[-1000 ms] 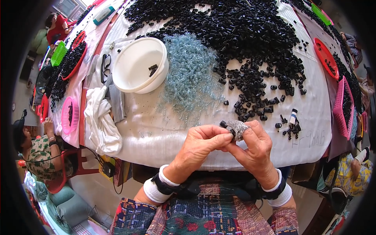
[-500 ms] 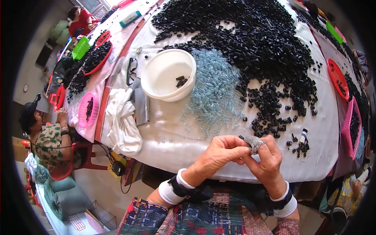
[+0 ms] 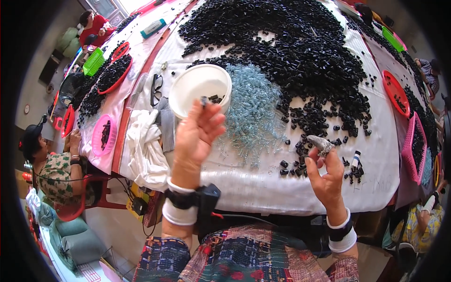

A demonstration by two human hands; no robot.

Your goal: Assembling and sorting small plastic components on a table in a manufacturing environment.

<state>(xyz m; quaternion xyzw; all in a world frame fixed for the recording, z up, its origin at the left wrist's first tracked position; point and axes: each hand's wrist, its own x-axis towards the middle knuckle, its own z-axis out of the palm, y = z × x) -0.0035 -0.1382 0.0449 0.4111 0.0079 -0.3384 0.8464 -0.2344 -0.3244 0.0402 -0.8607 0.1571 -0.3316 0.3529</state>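
Note:
My left hand (image 3: 197,134) is raised over the near rim of the white plastic bowl (image 3: 181,87), its fingers apart. A small black cylindrical piece (image 3: 204,100) is right at its fingertips; whether they still touch is unclear. More black pieces (image 3: 216,99) lie in the bowl. My right hand (image 3: 327,176) hovers above the table near loose black pieces, thumb apart from the index finger. A grey textured cover (image 3: 321,144) appears to wrap that index finger. Between bowl and right hand spreads a pile of pale blue small springs (image 3: 253,110).
A large heap of black pieces (image 3: 282,42) covers the far table. Left are a white cloth (image 3: 143,145) and glasses (image 3: 157,88). A small white bottle (image 3: 355,159) stands right. Pink baskets (image 3: 414,148) sit on neighbouring tables, where other people (image 3: 58,174) work.
My hands, together over the front edge before, have separated. The left went up and left to the bowl with a small black piece; the right moved slightly up and right.

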